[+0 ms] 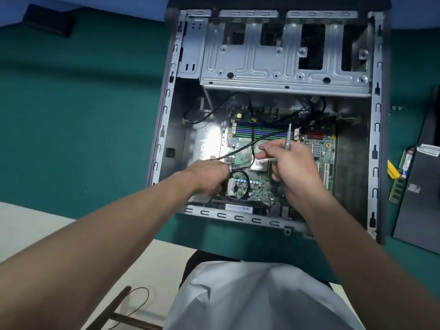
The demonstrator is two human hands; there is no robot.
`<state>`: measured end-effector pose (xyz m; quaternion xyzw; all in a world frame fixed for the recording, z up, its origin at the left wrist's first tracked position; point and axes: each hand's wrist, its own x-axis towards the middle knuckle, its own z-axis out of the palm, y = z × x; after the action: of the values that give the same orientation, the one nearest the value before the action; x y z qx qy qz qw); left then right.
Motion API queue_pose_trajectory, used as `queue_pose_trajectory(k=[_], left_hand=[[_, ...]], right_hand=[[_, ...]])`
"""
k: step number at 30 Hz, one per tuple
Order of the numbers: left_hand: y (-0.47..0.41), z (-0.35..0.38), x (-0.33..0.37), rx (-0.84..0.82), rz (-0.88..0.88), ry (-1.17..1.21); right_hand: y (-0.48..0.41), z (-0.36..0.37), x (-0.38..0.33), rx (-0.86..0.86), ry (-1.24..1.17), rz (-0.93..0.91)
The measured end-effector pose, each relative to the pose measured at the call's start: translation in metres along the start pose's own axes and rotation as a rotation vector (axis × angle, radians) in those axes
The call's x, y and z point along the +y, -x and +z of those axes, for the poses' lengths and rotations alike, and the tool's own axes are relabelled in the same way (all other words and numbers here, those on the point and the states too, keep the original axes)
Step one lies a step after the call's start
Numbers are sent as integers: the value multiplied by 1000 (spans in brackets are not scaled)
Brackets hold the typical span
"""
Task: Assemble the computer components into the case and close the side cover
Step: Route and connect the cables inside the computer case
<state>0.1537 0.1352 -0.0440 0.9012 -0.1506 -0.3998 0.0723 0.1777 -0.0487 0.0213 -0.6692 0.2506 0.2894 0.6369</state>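
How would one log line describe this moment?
grey metal computer case: open | left hand: at black cable, hold unclear | right hand: holds thin silver tool over green motherboard

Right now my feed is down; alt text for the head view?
Two bare hands work over the motherboard inside an open computer case on a green mat: the right hand holds a thin grey tool, the left hand reaches down beside a black cable. A memory stick lies right of the case.

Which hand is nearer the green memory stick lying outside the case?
Right. The right hand, gripping a thin metal tool, is inside the case, left of the memory stick; the left hand is farther left, by a black cable.
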Motion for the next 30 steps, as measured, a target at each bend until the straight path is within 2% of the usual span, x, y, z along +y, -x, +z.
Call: queue_pose_trajectory(k=[10, 18, 30], left_hand=[[3, -2, -2, -36, 86, -24], [5, -4, -5, -15, 139, -155], [7, -7, -2, 21, 95, -170]], right_hand=[[1, -9, 0, 59, 6, -5], [2, -12, 1, 73, -15, -10], [1, -14, 4, 69, 32, -13]])
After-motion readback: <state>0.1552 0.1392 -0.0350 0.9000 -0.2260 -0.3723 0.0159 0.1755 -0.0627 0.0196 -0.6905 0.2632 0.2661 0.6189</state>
